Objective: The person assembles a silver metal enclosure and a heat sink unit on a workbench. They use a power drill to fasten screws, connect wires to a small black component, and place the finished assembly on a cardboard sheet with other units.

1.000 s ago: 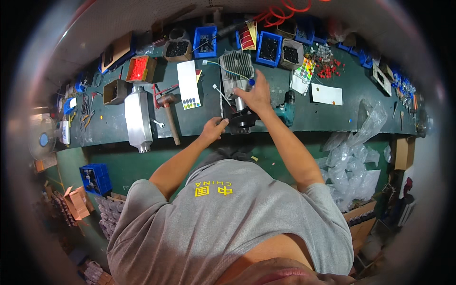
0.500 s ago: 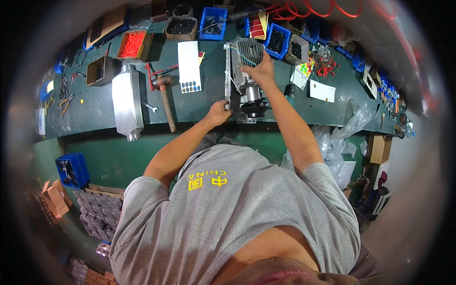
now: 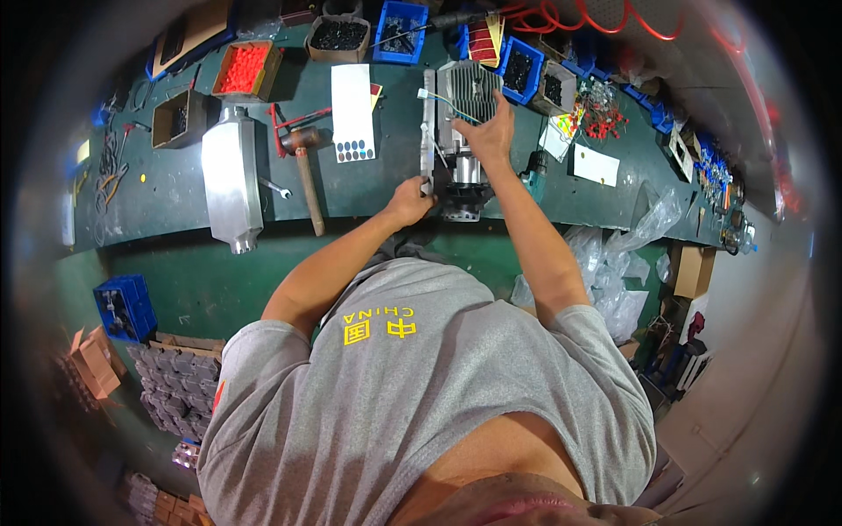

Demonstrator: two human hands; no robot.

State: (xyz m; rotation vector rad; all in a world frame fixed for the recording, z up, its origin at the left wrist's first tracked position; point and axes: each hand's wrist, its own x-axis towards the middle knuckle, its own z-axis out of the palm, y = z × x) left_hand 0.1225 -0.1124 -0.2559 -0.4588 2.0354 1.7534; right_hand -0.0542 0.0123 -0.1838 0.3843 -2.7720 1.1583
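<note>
A finned grey metal unit [image 3: 465, 88] lies on the bench with a round black fan-like part [image 3: 465, 195] at its near end. My right hand [image 3: 489, 133] grips its right side, thumb across the top and fingers along the fins. Along its left side stands a narrow silver metal housing piece [image 3: 428, 131], seen edge-on. My left hand [image 3: 410, 202] is closed on the near end of that piece; the fingertips are partly hidden. A thin cable with a white connector [image 3: 423, 93] runs over the fins.
Left of the unit lie a mallet [image 3: 308, 184], a wrench [image 3: 277, 188] and a silver metal casing [image 3: 233, 180]. A white sheet [image 3: 353, 114] lies nearer. Boxes of small parts [image 3: 340, 37] line the back. A green power tool [image 3: 533, 172] and plastic bags [image 3: 624, 263] are at right.
The finned unit has turned from a slant to nearly straight, and its black end has shifted left. The silver housing piece now stands closer along its side. Both hands have kept their hold.
</note>
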